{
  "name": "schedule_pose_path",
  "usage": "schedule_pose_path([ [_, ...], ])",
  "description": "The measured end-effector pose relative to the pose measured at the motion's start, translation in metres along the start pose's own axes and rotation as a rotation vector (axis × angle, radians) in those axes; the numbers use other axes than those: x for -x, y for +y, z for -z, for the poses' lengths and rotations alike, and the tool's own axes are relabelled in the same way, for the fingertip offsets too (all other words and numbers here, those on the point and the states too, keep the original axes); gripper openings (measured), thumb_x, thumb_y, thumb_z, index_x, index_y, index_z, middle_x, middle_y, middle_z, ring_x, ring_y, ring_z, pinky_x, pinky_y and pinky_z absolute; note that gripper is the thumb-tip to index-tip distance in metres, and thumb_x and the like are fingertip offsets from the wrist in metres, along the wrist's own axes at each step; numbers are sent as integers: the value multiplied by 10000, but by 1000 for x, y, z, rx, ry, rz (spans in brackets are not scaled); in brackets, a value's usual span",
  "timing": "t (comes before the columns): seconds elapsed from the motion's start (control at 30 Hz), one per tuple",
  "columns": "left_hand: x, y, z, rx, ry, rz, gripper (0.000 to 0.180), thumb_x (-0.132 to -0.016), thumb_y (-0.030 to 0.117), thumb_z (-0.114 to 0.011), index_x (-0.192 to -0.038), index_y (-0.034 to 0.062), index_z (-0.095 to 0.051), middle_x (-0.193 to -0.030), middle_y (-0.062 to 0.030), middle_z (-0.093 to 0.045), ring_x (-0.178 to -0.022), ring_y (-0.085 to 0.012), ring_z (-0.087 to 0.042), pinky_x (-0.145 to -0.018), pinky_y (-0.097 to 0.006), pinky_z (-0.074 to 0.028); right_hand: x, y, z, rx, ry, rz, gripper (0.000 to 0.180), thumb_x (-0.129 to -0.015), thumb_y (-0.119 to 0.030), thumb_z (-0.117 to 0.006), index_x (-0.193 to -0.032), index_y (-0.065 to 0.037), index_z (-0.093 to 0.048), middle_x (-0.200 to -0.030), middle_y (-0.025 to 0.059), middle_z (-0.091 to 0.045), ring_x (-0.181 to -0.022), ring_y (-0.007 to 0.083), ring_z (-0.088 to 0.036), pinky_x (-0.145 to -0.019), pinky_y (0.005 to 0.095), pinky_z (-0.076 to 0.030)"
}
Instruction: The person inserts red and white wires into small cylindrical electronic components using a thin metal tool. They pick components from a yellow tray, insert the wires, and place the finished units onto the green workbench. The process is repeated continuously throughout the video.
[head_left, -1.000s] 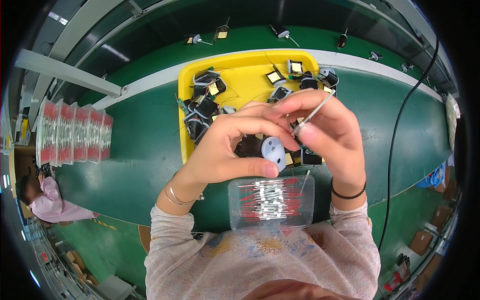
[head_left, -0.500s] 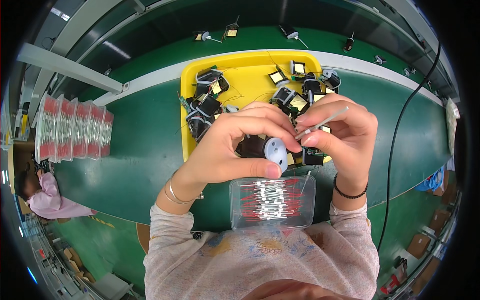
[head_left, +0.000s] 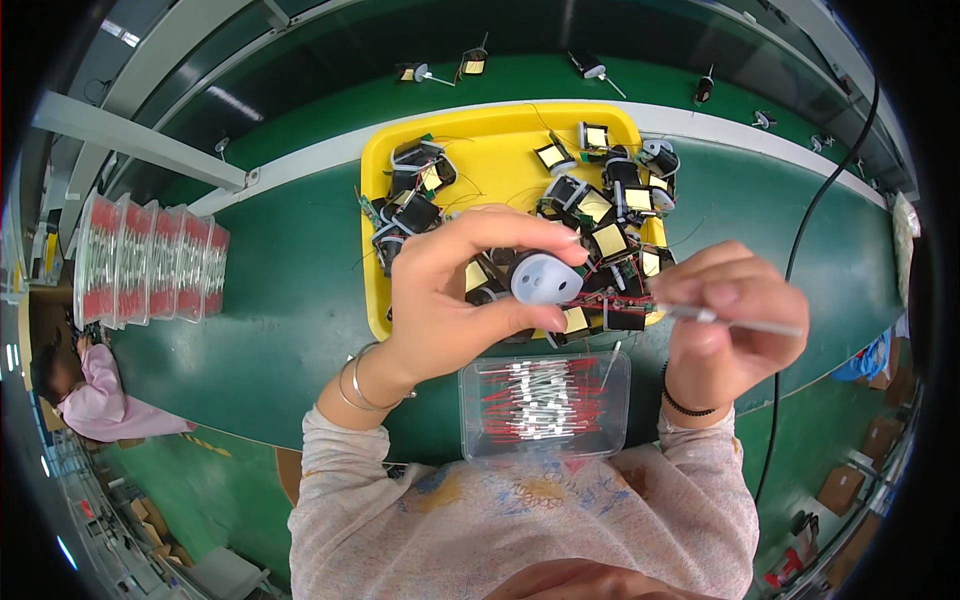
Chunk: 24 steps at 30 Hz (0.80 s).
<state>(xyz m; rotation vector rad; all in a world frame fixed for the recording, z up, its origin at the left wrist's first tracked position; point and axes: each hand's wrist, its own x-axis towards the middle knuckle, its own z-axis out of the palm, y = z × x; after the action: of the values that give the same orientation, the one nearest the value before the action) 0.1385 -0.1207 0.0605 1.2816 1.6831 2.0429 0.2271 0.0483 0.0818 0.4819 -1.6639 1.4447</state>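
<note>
My left hand [head_left: 425, 285] grips a black cylindrical part by its pale grey round cap [head_left: 540, 284], between thumb and fingers. The cap has small holes and is tipped toward me. To the right, my right hand [head_left: 738, 300] pinches a thin whitish rod [head_left: 765, 326], blurred by motion; thin red leads run from near the fingers toward the cap, and I cannot tell whether they touch it. Beneath both hands lies the yellow tray [head_left: 376, 150] with several black parts [head_left: 610, 240] bearing cream pads and wires. Nearer me stands a clear box [head_left: 470, 425] of red-and-white wire pieces [head_left: 545, 400].
Stacked clear boxes [head_left: 150, 262] of similar pieces stand on the left of the green table [head_left: 280, 260]. Several assembled parts [head_left: 590, 68] lie on the green belt [head_left: 520, 82] beyond. A black cable [head_left: 790, 270] hangs at right. Another person [head_left: 105, 395] sits far left.
My right hand has moved right and down with the rod, away from the capped part. My left hand has turned the cap and opened its fingers further around it.
</note>
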Motion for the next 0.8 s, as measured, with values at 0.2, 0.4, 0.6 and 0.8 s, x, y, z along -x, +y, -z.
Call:
schedule_pose_path([
  [0.2, 4, -7, -2, -66, 54, -164, 448, -589, 103, -799, -952, 75, -539, -911, -74, -662, -882, -177, -624, -897, -360, -331, 1, -7, -4, 208, -125, -25, 264, -738, -153, -703, -832, -18, -496, -692, 113, -583, -603, 224, -582, -511, 279, -467],
  [0.4, 4, -5, -1, -131, 59, -193, 437, -593, 124, -801, -941, 80, -541, -917, -80, -663, -883, -178, -625, -908, -378, -295, -5, -12, -3, 303, -182, -9, 245, -702, -109, -722, -831, -11, -539, -701, 121, -598, -609, 235, -598, -523, 282, -469],
  [0.6, 4, -6, 0, -212, 92, -221, 419, -596, 122, -799, -930, 79, -550, -919, -86, -663, -882, -185, -625, -902, -371, -288, -2, -21, -8, 365, -201, 29, 275, -643, -92, -757, -825, -5, -570, -731, 108, -610, -641, 237, -617, -540, 295, -483],
  [0.8, 4, -5, 0, -255, 113, -240, 411, -596, 108, -798, -922, 79, -549, -916, -94, -662, -883, -195, -625, -902, -382, -299, -1, -20, -8, 384, -200, 89, 313, -618, -90, -766, -851, 3, -579, -732, 98, -603, -652, 247, -625, -548, 296, -496],
])
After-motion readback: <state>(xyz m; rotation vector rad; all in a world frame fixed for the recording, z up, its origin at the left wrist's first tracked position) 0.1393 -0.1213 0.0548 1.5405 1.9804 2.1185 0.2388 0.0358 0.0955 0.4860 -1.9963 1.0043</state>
